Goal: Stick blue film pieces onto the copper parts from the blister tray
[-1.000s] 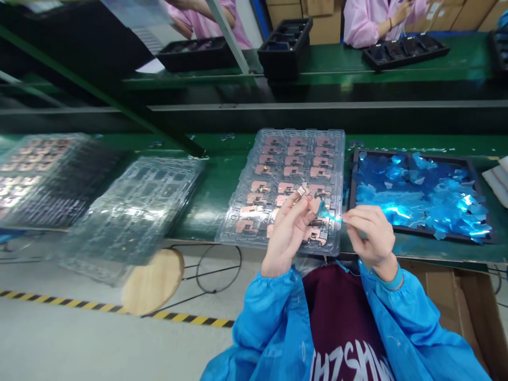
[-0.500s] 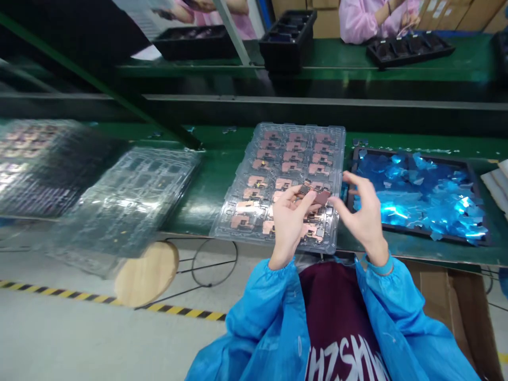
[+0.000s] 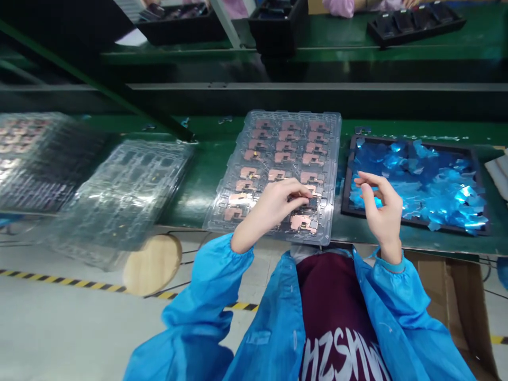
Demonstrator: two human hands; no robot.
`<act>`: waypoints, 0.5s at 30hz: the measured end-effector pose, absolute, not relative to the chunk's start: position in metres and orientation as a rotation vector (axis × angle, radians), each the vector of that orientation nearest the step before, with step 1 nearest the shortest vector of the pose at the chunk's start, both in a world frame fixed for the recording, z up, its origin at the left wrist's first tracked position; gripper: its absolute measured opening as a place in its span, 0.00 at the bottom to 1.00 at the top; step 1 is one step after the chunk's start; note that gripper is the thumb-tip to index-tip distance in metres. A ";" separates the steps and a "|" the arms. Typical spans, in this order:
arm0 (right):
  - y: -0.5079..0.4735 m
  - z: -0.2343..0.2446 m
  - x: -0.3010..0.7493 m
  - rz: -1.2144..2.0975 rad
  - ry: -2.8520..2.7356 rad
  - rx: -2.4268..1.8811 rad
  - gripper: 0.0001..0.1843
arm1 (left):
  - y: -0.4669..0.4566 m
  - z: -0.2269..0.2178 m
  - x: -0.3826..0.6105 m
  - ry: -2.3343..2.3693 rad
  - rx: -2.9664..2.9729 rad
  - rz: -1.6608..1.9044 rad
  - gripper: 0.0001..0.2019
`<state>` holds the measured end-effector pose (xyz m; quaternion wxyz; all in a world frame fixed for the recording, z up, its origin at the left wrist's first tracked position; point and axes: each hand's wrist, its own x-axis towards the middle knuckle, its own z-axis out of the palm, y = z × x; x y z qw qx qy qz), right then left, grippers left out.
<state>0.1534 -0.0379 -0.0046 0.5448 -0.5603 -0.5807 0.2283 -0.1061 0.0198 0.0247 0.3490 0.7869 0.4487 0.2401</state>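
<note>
A clear plastic tray (image 3: pixel 242 159) with rows of small copper-coloured parts lies on the green bench in front of me. My left hand (image 3: pixel 278 203) rests over the tray's near right rows, fingers curled and pinched on a small dark part (image 3: pixel 311 201) at a pocket. My right hand (image 3: pixel 381 209) hovers palm-up over the near left edge of a black tray (image 3: pixel 345 185) full of blue film scraps, fingers loosely spread, nothing in them.
Left of the parts tray sits a stack of empty clear trays (image 3: pixel 127 190) and a further blurred tray stack (image 3: pixel 35 159). Black trays (image 3: pixel 413 21) stand on the far bench, where another person's pink sleeve (image 3: pixel 339 6) shows. A round wooden stool (image 3: pixel 153 264) stands below.
My right hand pulled a blue film strip off the part, then moved right over the scrap tray and is empty. My left hand lowered the part down onto the clear tray.
</note>
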 end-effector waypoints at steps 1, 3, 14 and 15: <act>-0.041 -0.006 0.157 0.535 -1.360 -1.344 0.13 | 0.021 0.021 -0.106 1.153 2.094 0.591 0.06; -0.046 -0.009 0.165 0.510 -1.311 -1.379 0.13 | 0.021 0.013 -0.108 1.141 2.174 0.548 0.06; -0.058 -0.016 0.189 0.432 -1.088 -1.402 0.12 | 0.101 0.043 -0.034 1.024 2.439 0.587 0.10; -0.059 -0.017 0.189 0.451 -1.086 -1.402 0.12 | 0.129 0.040 -0.009 0.977 2.467 0.548 0.10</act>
